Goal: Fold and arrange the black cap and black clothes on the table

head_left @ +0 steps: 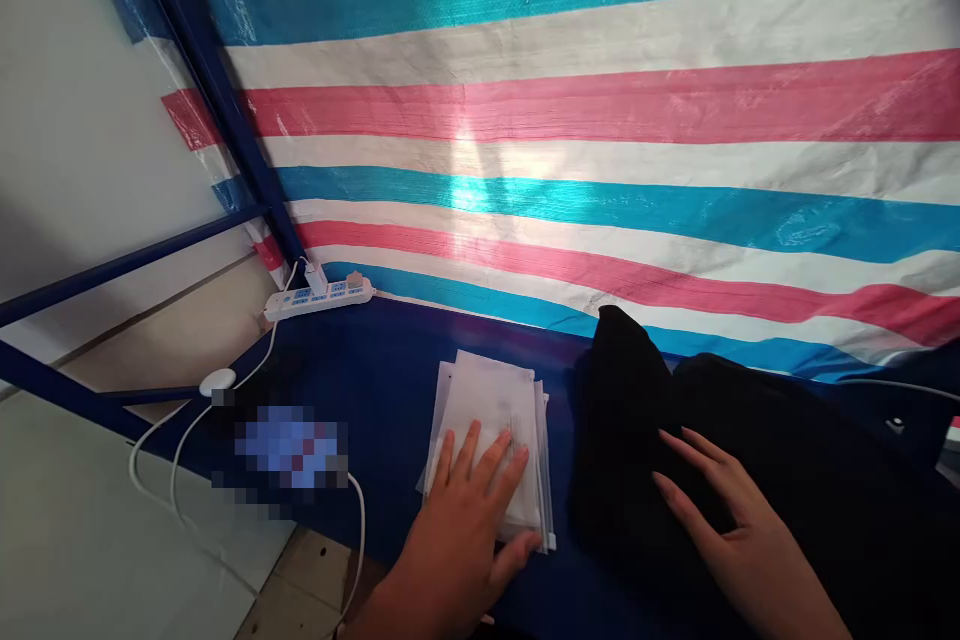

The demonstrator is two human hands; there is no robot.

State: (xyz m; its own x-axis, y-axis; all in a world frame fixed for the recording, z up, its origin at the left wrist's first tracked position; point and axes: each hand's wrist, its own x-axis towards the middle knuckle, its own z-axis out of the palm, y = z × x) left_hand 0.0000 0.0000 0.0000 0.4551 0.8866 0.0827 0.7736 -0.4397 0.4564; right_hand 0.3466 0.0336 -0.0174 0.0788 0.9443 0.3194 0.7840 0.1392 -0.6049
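A small stack of frosted, translucent zip bags (491,388) lies on the dark blue surface, its layers slightly fanned. My left hand (469,510) rests flat over the lower part of the stack, fingers spread and thumb out to the right; it covers part of the top bag. To the right is a heap of black fabric (630,420), folded and bulky. On or just over this fabric is my right hand (735,525), fingers stretched out and apart, with nothing visibly held. Whether it presses on the cloth I cannot tell.
A white power strip (330,295) with a plugged-in charger sits at the back left. White cables (360,510) run past a blurred-out screen (292,445) and a round white piece (217,382). Behind hangs a striped plastic sheet (525,110); a blue metal frame (225,120) stands left.
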